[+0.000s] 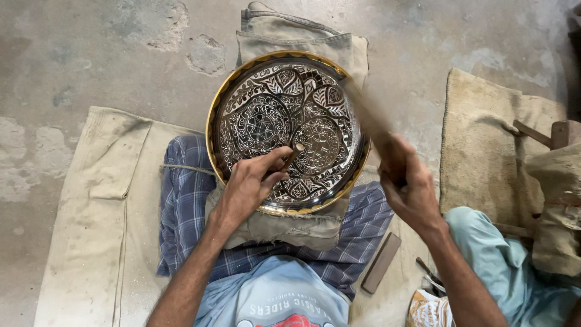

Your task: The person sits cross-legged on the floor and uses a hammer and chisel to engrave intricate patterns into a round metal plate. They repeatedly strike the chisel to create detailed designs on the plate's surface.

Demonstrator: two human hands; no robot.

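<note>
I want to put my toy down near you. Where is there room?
Bare canvas mat left of the checked cloth, and concrete floor beyond. It is crowded around the engraved plate and by the tools on the right.

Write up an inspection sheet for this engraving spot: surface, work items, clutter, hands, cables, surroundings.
Surface: bare concrete floor with a beige cloth spread over it.
Work items: round engraved metal plate, gold rim, resting on a folded cloth pad over the lap; small chisel set against the plate.
Clutter: flat dark bar on the cloth; burlap sack and wooden pieces on the right.
Hands: left hand holds the chisel; right hand grips a motion-blurred hammer handle.
Cables: nothing seen.
Surroundings: no other people seen.
</note>
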